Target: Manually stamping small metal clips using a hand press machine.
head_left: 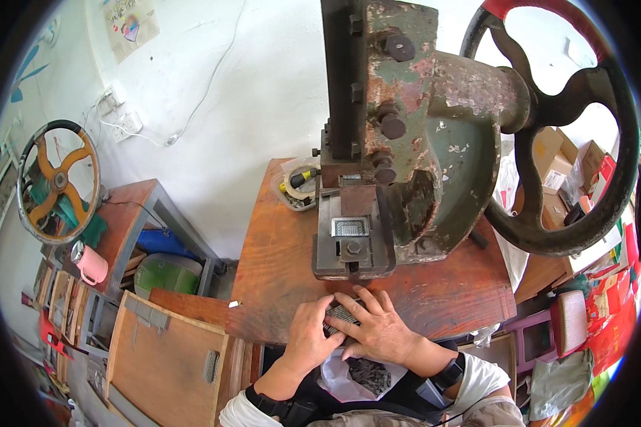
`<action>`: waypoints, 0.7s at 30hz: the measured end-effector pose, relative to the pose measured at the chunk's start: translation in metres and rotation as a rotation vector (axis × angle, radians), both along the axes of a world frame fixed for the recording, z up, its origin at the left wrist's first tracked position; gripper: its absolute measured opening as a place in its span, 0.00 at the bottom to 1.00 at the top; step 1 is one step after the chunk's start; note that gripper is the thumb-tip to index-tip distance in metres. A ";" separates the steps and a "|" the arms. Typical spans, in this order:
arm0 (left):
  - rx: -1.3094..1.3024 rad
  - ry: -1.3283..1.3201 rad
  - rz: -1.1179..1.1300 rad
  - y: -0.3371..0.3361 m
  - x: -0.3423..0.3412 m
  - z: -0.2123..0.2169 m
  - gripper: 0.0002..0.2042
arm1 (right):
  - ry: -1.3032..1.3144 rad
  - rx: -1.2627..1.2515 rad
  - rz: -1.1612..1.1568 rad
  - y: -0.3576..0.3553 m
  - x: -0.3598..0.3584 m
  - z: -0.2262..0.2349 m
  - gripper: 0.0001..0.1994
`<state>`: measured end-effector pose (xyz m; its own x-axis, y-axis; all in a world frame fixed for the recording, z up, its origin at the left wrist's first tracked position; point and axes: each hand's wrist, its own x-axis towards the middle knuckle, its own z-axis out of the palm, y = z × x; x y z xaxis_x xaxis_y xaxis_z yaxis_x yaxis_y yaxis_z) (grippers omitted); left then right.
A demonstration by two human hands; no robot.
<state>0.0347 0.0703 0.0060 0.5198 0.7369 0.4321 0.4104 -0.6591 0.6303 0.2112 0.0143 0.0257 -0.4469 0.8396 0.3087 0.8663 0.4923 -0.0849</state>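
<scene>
- Hands: the left hand [310, 329] and right hand [383, 330] are brought together, fingers bent and closed about one grey piece [342, 317], the left at its left side, the right across its top and right.
- Grey piece: held between the hands, at the near edge of the desk [272, 299] and in front of the press [406, 135]. Its face is finely ribbed; whether it is a single part or a stack of strips is not clear.
- Below the hands: a white bag [330, 376] containing loose dark-grey parts [369, 374], close to the person's body.
- Press bed: a patterned plate [350, 227] lies on the die block [354, 264], well apart from both hands. The press wheel [623, 160], at the right, is untouched.
- Surroundings: a clear tub [295, 202] with a yellow-and-black tool [303, 178] stands behind the die block; a wooden board [165, 366] at the lower left carries further grey parts [211, 366].
- Step in hand (judged): two-handed handling of the grey piece, perhaps gathering or evening it, away from the die.
- Next move (judged): calls for a firm grip by one hand, so that the other may loosen without anything slipping into the bag.
</scene>
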 end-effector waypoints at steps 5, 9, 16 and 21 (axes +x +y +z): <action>-0.117 0.009 0.018 -0.004 -0.005 0.001 0.32 | -0.009 -0.044 -0.087 -0.005 0.018 -0.009 0.35; -0.042 0.028 0.019 -0.005 -0.001 0.006 0.31 | 0.052 0.001 -0.159 -0.007 0.025 -0.011 0.34; 0.120 0.109 -0.021 0.003 0.014 -0.004 0.36 | 0.429 0.015 -0.082 -0.009 0.037 -0.010 0.33; -0.134 -0.252 0.057 0.001 -0.042 0.002 0.31 | 0.351 -0.057 0.150 0.017 0.011 0.000 0.35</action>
